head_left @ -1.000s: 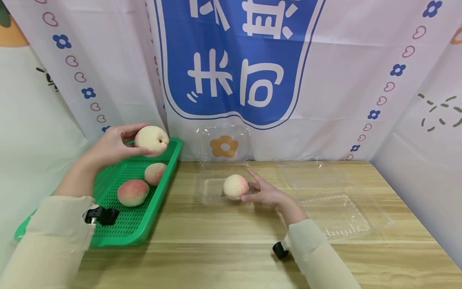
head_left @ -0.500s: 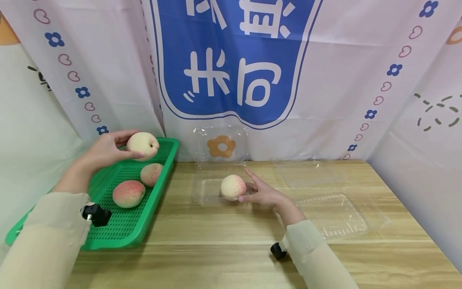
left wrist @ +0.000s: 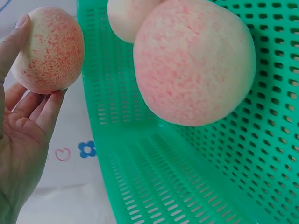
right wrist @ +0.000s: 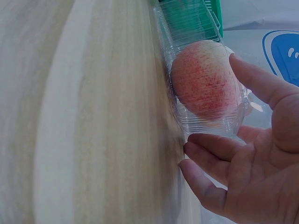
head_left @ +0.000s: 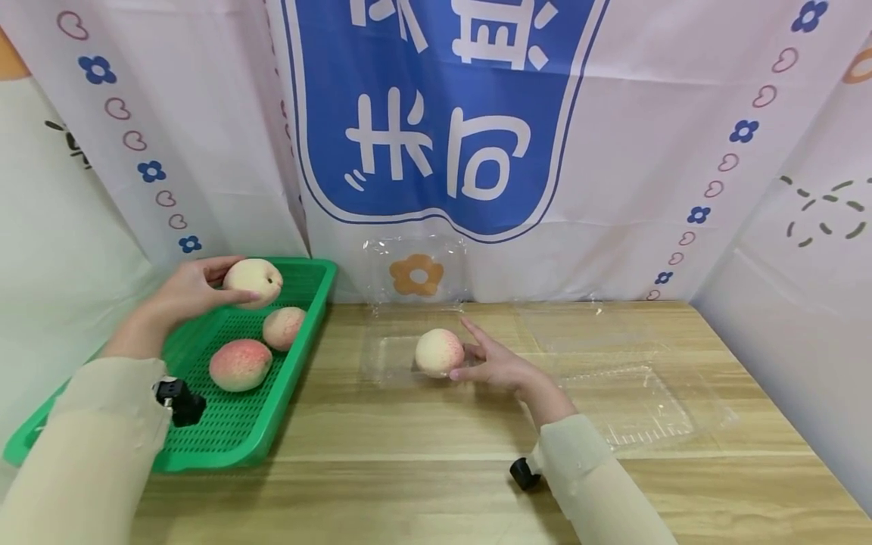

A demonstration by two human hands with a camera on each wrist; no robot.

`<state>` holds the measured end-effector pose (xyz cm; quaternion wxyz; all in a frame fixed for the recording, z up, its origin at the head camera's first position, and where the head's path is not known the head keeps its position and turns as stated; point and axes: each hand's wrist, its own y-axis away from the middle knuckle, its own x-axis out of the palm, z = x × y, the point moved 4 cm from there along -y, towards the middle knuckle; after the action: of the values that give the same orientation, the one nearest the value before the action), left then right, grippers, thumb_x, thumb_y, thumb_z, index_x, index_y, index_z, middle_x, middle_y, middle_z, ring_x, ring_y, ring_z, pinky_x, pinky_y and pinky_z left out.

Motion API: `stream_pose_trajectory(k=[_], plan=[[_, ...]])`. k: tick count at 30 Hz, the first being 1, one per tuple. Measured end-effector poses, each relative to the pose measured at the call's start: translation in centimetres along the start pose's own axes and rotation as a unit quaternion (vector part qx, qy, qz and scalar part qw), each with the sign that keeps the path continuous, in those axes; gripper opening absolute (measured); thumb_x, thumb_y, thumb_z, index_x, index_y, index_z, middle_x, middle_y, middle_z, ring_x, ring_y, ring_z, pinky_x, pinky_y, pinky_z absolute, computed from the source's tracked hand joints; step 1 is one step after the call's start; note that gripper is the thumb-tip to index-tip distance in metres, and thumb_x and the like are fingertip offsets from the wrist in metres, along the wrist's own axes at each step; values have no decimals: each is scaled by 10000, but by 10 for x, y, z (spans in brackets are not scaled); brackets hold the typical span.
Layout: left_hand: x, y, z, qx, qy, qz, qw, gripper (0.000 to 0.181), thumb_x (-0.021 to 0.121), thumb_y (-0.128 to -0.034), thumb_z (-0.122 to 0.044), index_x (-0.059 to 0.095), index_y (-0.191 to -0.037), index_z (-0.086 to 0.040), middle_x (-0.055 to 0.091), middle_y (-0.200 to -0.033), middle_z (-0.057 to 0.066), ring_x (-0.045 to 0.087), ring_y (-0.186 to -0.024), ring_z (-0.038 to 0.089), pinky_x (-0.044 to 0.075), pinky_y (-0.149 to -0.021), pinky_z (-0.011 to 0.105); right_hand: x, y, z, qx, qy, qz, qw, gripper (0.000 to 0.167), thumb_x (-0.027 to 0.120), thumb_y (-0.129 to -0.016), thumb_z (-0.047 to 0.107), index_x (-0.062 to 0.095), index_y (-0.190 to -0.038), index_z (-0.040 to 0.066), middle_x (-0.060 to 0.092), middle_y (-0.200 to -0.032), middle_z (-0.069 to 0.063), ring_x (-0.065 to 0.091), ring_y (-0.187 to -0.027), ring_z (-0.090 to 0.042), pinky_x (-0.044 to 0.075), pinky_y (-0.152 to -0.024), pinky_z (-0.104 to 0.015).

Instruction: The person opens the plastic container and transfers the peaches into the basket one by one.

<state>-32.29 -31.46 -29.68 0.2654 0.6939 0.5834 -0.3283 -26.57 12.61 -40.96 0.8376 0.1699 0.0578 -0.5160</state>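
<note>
My left hand [head_left: 194,291] grips a pale peach [head_left: 253,283] between thumb and fingers above the back of the green basket [head_left: 300,363]. In the left wrist view this peach [left wrist: 51,51] shows red speckles, beside the basket's wall. Two more peaches lie inside, a redder one [head_left: 241,365] and a paler one [head_left: 283,328]. At the table's middle, a peach [head_left: 438,353] sits in a small clear plastic box [head_left: 383,356] whose lid stands up. My right hand [head_left: 500,367] rests at the box's right side, fingers fairly straight; in the right wrist view its fingertips touch or nearly touch the plastic.
A second clear plastic box [head_left: 633,405] lies open on the right of the wooden table [head_left: 409,484]. Behind the table hangs a printed cloth [head_left: 613,151]. The basket stands against the left side.
My left hand has moved left and down, carrying its peach lower over the basket. The right hand stays at the clear box. The head view has shifted slightly.
</note>
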Motion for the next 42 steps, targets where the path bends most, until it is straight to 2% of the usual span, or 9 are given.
stream_pose_trajectory(k=[6, 10, 12, 14, 17, 21, 26, 34, 42], plan=[[-1, 1, 15, -207, 50, 47, 9998, 836, 714, -912, -393, 322, -1530, 10, 465, -1451, 318, 462, -898, -205, 459, -746, 78, 0, 0, 0, -5, 7, 27, 10000, 1057, 753, -872, 111, 14, -1612, 268, 316, -1574, -264, 229, -1487, -448, 139, -1204, -628], [-1, 3, 27, -408, -110, 170, 9990, 874, 689, -922, -432, 273, -1545, 17, 427, -1477, 327, 598, -1148, 147, 506, -842, 221, -1, 1, 1, 4, 8, -11, 10000, 1055, 753, -870, 109, 20, -1611, 273, 317, -1575, -261, 232, -1487, -449, 134, -1203, -630], [0, 4, 33, -479, -172, 212, 9985, 886, 680, -926, -443, 258, -1546, 29, 411, -1482, 335, 519, -1272, 360, 501, -847, 237, -1, 1, 0, 16, 3, -10, 10000, 1057, 755, -869, 111, 21, -1611, 276, 316, -1576, -260, 231, -1487, -450, 138, -1202, -631], [1, 5, 38, -537, -188, 243, 9981, 898, 674, -929, -446, 241, -1544, 44, 398, -1482, 349, 447, -1322, 453, 505, -875, 287, 0, 0, 0, 30, 0, -20, 10000, 1058, 760, -865, 115, 28, -1611, 282, 318, -1577, -254, 229, -1488, -448, 137, -1201, -633], [2, 6, 43, -593, -203, 303, 9976, 909, 671, -933, -438, 224, -1537, 74, 383, -1472, 378, 423, -1326, 494, 512, -941, 390, 0, 0, 0, 40, -2, -73, 10000, 1058, 767, -858, 115, 45, -1610, 290, 331, -1574, -247, 233, -1487, -448, 136, -1200, -638], [4, 9, 48, -665, -330, 428, 9963, 919, 664, -936, -443, 216, -1526, 102, 377, -1454, 403, 401, -1320, 529, 399, -1032, 631, 0, -1, 0, 74, 14, -196, 9998, 1069, 780, -845, 116, 51, -1610, 278, 354, -1564, -246, 231, -1489, -444, 118, -1202, -638], [8, 9, 55, -728, -457, 536, 9949, 921, 666, -927, -469, 252, -1513, 108, 393, -1441, 402, 391, -1314, 535, 384, -1024, 658, -1, -2, 0, 153, 4, -353, 9993, 1103, 802, -823, 114, 37, -1610, 216, 385, -1542, -254, 244, -1484, -440, 135, -1202, -632], [9, 9, 60, -780, -712, 701, 9919, 947, 653, -923, -506, 257, -1498, 132, 349, -1452, 419, 352, -1317, 575, 382, -1022, 671, -3, -2, -2, 358, -87, -452, 9983, 975, 776, -841, 104, 154, -1593, 102, 456, -1450, -261, 472, -1326, -417, 436, -1080, -511], [8, 9, 64, -797, -841, 714, 9907, 943, 653, -925, -492, 259, -1484, 157, 348, -1444, 429, 359, -1307, 579, 390, -1022, 670, -2, -1, -5, 555, -813, -395, 9944, 839, 723, -872, 17, 248, -1560, 80, 404, -1481, -261, 545, -1225, -334, 528, -973, -398]])
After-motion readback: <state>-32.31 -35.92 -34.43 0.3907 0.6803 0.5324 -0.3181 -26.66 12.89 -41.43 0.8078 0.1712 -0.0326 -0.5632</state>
